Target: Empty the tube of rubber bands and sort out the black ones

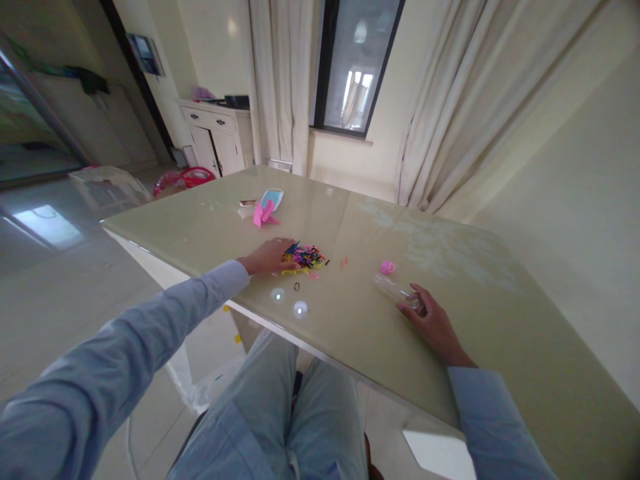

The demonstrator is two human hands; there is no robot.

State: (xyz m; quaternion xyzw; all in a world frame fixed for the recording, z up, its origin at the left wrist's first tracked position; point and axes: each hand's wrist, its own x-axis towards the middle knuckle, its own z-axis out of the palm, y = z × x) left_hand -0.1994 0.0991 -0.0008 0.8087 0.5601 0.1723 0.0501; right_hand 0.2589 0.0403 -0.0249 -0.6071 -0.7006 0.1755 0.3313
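Against left hand (273, 256), colourful bands (309, 257)

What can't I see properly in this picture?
In the head view:
Clear tube: one end is hidden by the right hand.
Coloured bits: too small and crowded to count; the left hand may cover some.
Small item near the blue mask: too small to identify.
White panel: cut off by the bottom edge.
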